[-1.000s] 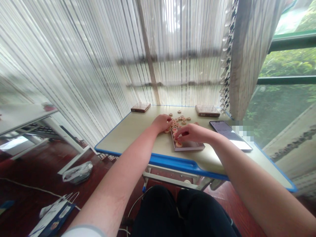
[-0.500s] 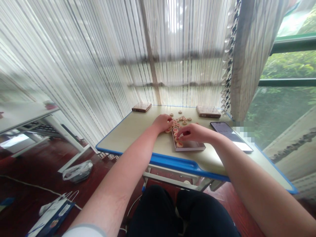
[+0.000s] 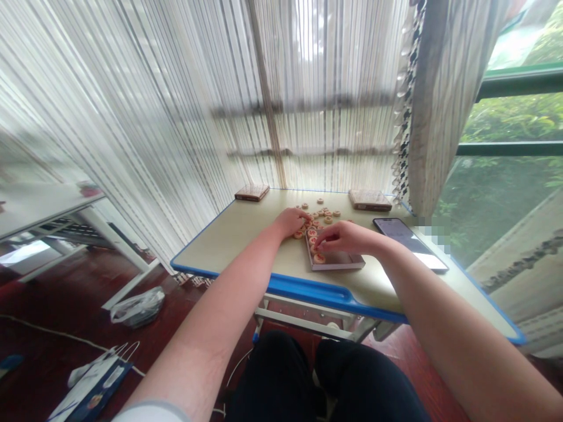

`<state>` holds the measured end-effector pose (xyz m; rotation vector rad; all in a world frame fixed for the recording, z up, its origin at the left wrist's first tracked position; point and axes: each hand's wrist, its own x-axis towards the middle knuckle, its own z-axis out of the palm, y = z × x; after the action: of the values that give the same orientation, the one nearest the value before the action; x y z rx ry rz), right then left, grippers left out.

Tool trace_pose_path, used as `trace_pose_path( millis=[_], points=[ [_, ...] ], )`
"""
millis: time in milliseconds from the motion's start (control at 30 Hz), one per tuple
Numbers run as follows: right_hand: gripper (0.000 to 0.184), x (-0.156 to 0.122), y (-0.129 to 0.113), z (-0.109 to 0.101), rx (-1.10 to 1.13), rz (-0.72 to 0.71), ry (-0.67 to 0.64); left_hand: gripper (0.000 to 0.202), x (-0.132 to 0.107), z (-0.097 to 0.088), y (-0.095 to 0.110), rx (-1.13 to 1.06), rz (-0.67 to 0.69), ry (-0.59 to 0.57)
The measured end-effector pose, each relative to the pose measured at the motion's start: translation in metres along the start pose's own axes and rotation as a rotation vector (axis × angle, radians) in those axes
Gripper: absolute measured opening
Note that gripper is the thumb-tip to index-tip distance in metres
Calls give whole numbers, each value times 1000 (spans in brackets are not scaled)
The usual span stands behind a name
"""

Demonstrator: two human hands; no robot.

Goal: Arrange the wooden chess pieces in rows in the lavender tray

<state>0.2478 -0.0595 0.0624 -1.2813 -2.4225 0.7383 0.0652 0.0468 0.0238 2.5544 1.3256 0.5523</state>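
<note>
My left hand is over a loose heap of round wooden Chinese chess pieces, its fingers curled at a piece with red marking. A shallow open box lies in front of the heap, nearer to me. Along its left side runs a row of red-marked pieces, lying face up. My right hand reaches into the box from the right, thumb and fingers pinched at a piece in that row. That piece is partly covered by the fingertips.
On the blue-edged table, two flat brown boxes stand at the back, one left and one right. A phone lies to the right of my right hand. Sheer curtains hang behind.
My left hand has shifted slightly toward me and to the right over the pieces. My right hand stays at the row in the box.
</note>
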Motion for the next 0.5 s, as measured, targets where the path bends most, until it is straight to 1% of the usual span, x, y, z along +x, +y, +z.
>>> trace_pose_path(
  millis=[67, 100, 133, 200, 300, 367, 433, 500],
  points=[
    [24, 0, 2, -1, 25, -7, 14, 44, 1, 1, -1, -3, 21, 15],
    [25, 1, 3, -1, 35, -10, 42, 44, 1, 2, -1, -8, 39, 24],
    [26, 2, 5, -2, 39, -8, 87, 44, 1, 2, -1, -15, 58, 33],
    [29, 5, 11, -2, 24, 11, 220, 45, 2, 3, -1, -32, 79, 48],
    [29, 10, 22, -2, -80, 47, 424, 45, 1, 3, 0, -32, 59, 48],
    [29, 13, 28, -2, -193, 68, 518, 45, 0, 2, 1, -22, 44, 39],
    [28, 15, 33, -3, -293, 97, 574, 42, -1, 1, 1, -17, 41, 38],
    [28, 16, 36, -3, -339, 121, 601, 38, -2, 1, 2, -20, 45, 48]
  ],
)
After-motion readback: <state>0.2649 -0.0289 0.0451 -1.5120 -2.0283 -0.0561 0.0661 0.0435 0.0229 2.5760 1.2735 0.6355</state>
